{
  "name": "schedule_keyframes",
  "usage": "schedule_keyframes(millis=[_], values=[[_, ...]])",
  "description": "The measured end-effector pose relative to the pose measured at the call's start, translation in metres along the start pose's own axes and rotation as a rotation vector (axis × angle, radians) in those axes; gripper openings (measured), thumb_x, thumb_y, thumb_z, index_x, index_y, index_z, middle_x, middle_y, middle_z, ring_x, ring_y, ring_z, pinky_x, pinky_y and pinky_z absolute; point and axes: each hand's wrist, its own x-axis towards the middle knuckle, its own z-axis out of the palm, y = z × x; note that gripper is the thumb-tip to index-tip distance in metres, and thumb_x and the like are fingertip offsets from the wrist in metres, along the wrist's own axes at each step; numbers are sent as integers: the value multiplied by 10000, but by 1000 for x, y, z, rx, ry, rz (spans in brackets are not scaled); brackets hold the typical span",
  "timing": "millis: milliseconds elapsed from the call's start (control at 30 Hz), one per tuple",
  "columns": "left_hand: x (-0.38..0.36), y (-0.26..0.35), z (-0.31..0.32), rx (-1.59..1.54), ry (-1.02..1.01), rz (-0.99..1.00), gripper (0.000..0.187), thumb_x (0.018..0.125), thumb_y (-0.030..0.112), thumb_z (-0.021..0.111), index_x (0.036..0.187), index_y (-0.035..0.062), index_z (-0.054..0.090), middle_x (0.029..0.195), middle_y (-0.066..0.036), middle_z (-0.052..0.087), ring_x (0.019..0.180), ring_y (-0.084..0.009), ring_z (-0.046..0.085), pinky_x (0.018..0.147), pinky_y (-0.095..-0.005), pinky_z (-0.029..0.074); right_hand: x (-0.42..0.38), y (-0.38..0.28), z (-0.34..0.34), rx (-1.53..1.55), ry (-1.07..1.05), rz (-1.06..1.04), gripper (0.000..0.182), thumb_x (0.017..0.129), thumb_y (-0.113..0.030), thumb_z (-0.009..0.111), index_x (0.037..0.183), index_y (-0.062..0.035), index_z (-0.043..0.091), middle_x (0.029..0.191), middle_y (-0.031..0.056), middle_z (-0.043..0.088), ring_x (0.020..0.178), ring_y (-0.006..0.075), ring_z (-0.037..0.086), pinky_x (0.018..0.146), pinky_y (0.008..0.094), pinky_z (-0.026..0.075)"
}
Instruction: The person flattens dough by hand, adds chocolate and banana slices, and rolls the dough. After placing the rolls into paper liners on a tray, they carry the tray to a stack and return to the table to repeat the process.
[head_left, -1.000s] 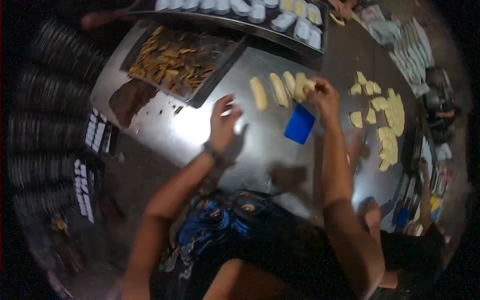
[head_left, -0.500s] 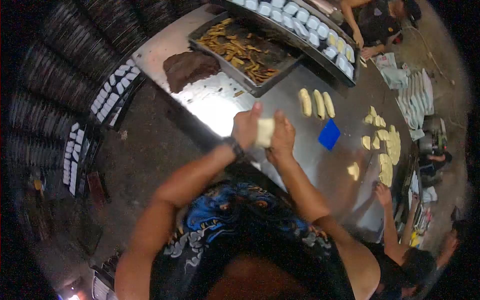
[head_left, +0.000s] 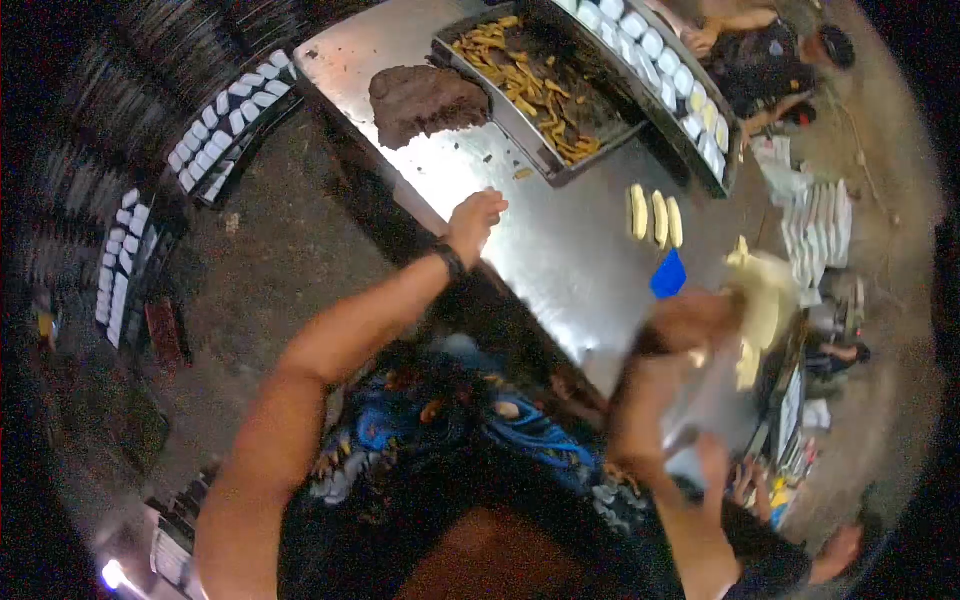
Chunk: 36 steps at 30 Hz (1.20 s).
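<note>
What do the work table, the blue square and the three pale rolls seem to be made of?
Work table: likely stainless steel, brushed; it is grey and mirrors the lamp glare.
Blue square: probably plastic, a flat, even, saturated blue; too small to be sure.
Three pale rolls: apparently raw dough, matte, creamy yellow, with soft rounded ends.

The left hand (head_left: 476,218) is stretched forward over the steel table (head_left: 560,250), fingers loosely curled, a dark band on its wrist. The right hand (head_left: 690,320) is blurred at the table's near-right edge, arm bent; its grip is unclear.
</note>
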Motion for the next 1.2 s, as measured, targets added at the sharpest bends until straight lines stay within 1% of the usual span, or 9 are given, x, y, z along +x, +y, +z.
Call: schedule_keyframes(millis=[67,133,233,267,333,400,600,867,1200], values=[[37,-70,21,286,163,377,390,894,226,526,1197,-17,512,1180,-155,584,1092,-258,557,913,-357,446,-86,15,50,-291,-634,31,581,861,-397,561,1285,-15,456,1373,191,359,1264,396,308,1022,523,248],[12,-26,53,649,-14,525,467,890,217,499,1291,-17,450,1285,-188,522,1261,-305,433,1066,-422,309,-157,27,63,-157,-624,-2,656,860,-443,548,1344,-19,420,1497,192,240,1361,436,223,1073,575,199],[4,-43,60,1434,-356,987,602,880,392,476,1346,17,399,1336,-190,480,1340,-275,330,1125,-487,156,-58,17,35,-46,-1008,265,379,883,-335,521,1103,-45,623,1170,235,557,1085,384,539,880,460,437],[1,-38,60,1566,-557,755,653,875,423,460,1376,20,346,1390,-180,401,1358,-288,286,1133,-489,124,-20,22,35,11,-1216,442,331,883,-306,520,1037,-50,661,1069,234,622,1000,370,600,820,434,480],[-3,-19,67,1745,-918,247,757,864,485,429,1436,26,241,1496,-159,242,1393,-314,197,1149,-493,60,7,57,72,247,-802,24,280,892,-248,488,883,-56,691,812,192,657,793,352,638,689,410,505],[-1,-54,50,1562,-750,569,796,831,537,450,1423,33,275,1456,-179,307,1376,-311,230,1141,-493,85,58,70,144,-68,-904,-427,259,888,-219,494,949,-38,668,877,197,652,832,360,634,726,443,500],[-5,-45,51,1549,-591,781,788,811,537,501,1381,14,349,1430,-172,349,1328,-294,331,1123,-482,170,87,57,295,114,-192,-573,261,808,-63,578,1052,7,638,1056,209,638,904,368,632,773,415,536],[-11,-21,57,1554,-636,842,661,816,464,532,1286,8,443,1424,-200,342,1352,-319,280,1139,-498,124,99,48,291,-200,-732,-540,106,720,-55,573,745,-4,663,833,192,651,754,339,653,703,418,548],[-72,-47,33,1338,-750,682,794,765,440,594,1406,54,327,1503,-182,209,1393,-371,173,1130,-492,162,47,103,124,392,-731,-30,329,767,-115,621,1085,-38,658,931,120,673,821,184,646,741,300,499]])
